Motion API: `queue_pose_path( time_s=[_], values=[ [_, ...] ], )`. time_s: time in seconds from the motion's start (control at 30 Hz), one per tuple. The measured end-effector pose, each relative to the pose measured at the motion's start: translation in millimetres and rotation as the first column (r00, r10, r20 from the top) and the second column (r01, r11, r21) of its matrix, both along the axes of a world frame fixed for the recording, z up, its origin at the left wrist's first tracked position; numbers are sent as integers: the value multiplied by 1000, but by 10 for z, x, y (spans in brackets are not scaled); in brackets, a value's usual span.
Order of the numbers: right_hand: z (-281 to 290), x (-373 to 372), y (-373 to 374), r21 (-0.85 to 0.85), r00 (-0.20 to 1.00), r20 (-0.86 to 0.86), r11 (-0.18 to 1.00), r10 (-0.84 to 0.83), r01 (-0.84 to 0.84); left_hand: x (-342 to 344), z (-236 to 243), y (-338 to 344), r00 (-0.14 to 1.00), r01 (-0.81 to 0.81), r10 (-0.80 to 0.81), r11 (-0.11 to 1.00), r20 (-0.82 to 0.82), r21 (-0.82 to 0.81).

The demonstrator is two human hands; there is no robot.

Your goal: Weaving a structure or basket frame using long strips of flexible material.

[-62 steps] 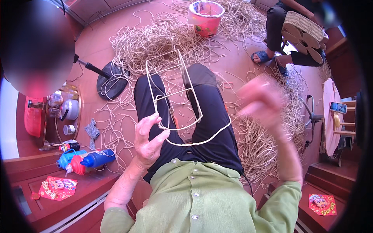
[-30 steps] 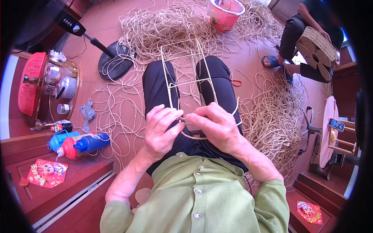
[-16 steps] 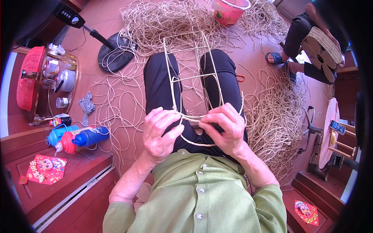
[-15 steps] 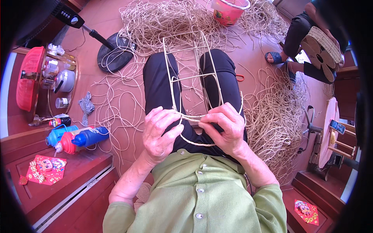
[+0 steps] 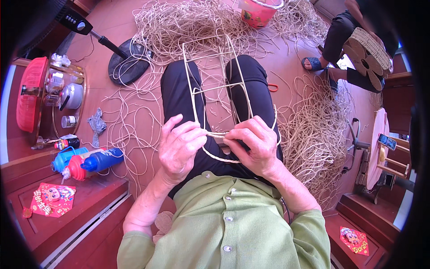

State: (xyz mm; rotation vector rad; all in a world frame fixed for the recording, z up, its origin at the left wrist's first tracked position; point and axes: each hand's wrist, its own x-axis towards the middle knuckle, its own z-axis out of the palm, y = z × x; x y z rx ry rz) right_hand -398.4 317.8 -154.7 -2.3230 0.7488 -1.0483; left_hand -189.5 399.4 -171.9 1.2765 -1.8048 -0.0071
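A pale box-shaped wire frame point(image 5: 217, 88) stands over my thighs, its near edge between my two hands. My left hand point(image 5: 179, 145) is closed at the frame's near left corner, pinching a cream twisted cord with thumb and fingertips; its index finger is raised. The cord point(image 5: 221, 158) sags in a loop below the near edge. My right hand point(image 5: 253, 145) pinches the cord against the near edge, thumb and index finger pressed together. Another stretch of cord rises behind the right hand's knuckles. My fingers hide exactly how the cord lies on the wire.
Heaps of loose cord point(image 5: 309, 143) lie on the floor ahead and right. A pink bucket point(image 5: 258, 15), a fan base point(image 5: 128, 65) and red-handled scissors point(image 5: 273, 88) are nearby. Bottles point(image 5: 105, 159) stand left. Another person holds a woven piece point(image 5: 367, 51) at far right.
My left hand has shifted slightly left and its index finger has lifted. My right hand keeps its pinch near the middle of the edge. The view has moved a little.
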Motion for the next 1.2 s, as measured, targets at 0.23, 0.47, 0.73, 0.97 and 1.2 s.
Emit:
queue_pose_path(
  time_s=[0.23,0.47,0.73,0.97,1.2],
  values=[
    [173,-201,206,-305,995,15,948,97,-87,116,300,-422,985,174,-168,934,-45,311],
    [-387,-99,564,904,917,398,174,-7,-391,193,302,-514,973,169,-220,888,72,427],
    [-477,205,396,884,978,202,419,52,-205,483,288,-433,900,314,-426,778,91,544],
    [-416,62,629,433,953,-231,898,197,-81,379,86,-386,941,338,-307,862,-140,377],
    [-29,300,801,491,942,-150,850,300,-193,327,-15,-340,948,313,-285,915,-142,256]
  ],
)
